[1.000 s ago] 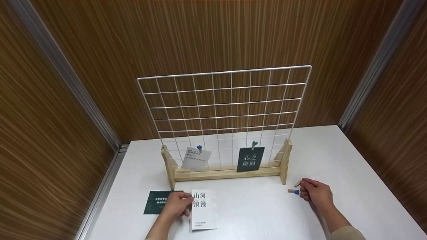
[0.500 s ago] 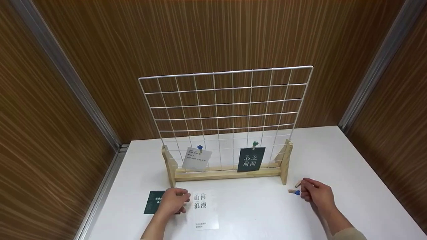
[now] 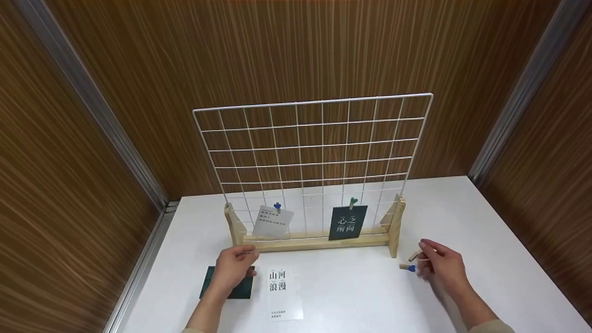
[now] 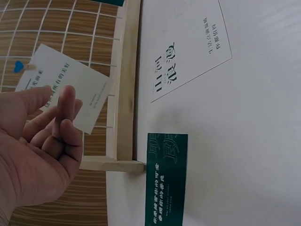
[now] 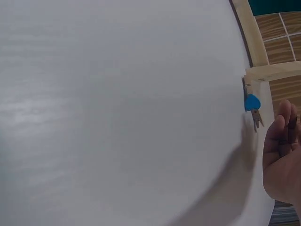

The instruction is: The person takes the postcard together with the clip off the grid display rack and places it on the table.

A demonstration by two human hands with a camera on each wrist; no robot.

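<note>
My left hand (image 3: 234,268) hovers over the dark green card (image 3: 240,292), its fingers loosely bent and holding nothing. A white card with black characters (image 3: 278,296) lies flat on the table to the right of that hand. In the left wrist view, the relaxed fingers overlap a pale card (image 4: 91,89) clipped to the grid. My right hand (image 3: 441,264) is beside a clothespin with a blue heart (image 3: 407,267) and a second wooden clothespin (image 3: 413,256), its fingers loosely curled. In the right wrist view, the blue-heart clothespin (image 5: 252,102) lies just beyond the fingertips.
A white wire grid (image 3: 310,143) rises from a wooden stand (image 3: 314,243) at the middle of the white table (image 3: 351,296). A blue-heart clothespin (image 3: 277,206) holds the pale card, and a green-topped one (image 3: 353,202) holds a dark card (image 3: 348,223). Wood-grain panels (image 3: 296,51) enclose the table.
The left hand has let go of the white card, leaving it flat on the table, and moved left and slightly farther back. The right hand has shifted only a little, its index finger raised.
</note>
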